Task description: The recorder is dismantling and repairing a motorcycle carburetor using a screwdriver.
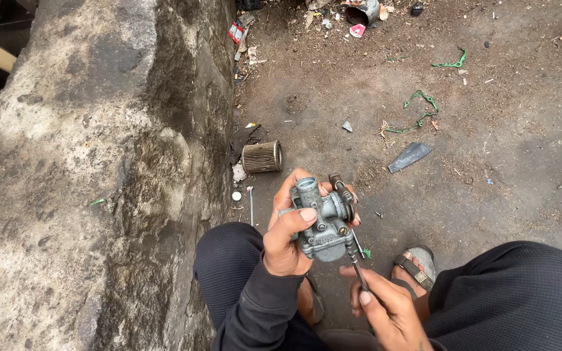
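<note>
while left hand [287, 237] clasps the carburetor [323, 224], right hand [385, 309] pokes a screwdriver [357, 263] beneath.

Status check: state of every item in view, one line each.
Grey metal carburettor: off the ground, gripped in left hand.
Thin dark screwdriver: in right hand, tip at carburettor's underside.
Ribbed cylindrical metal filter: lying on its side on dirt.
Torn green gasket: broken, scattered pieces.
Grey plastic scrap: flat on ground.
</note>
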